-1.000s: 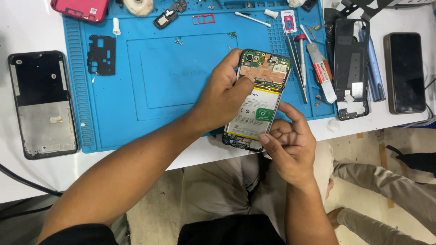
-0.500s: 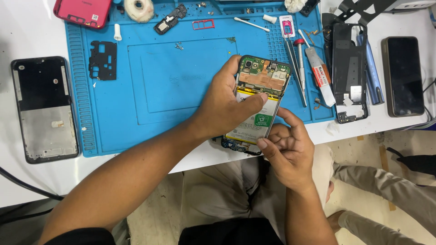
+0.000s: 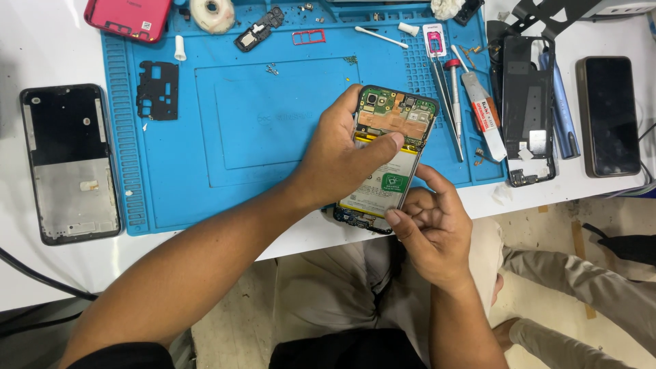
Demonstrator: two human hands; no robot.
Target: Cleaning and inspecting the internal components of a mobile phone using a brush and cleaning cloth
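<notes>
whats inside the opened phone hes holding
The opened black smartphone shows a green circuit board on top and a white battery with a green sticker. The left hand covers its left edge.

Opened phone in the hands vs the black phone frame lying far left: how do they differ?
The opened phone with bare green circuit board and battery is held by the left hand and right hand at the blue mat's near edge; the black empty phone frame lies untouched on the white table. The opened phone is full of parts; the frame holds none. Both lie inner side up.
</notes>
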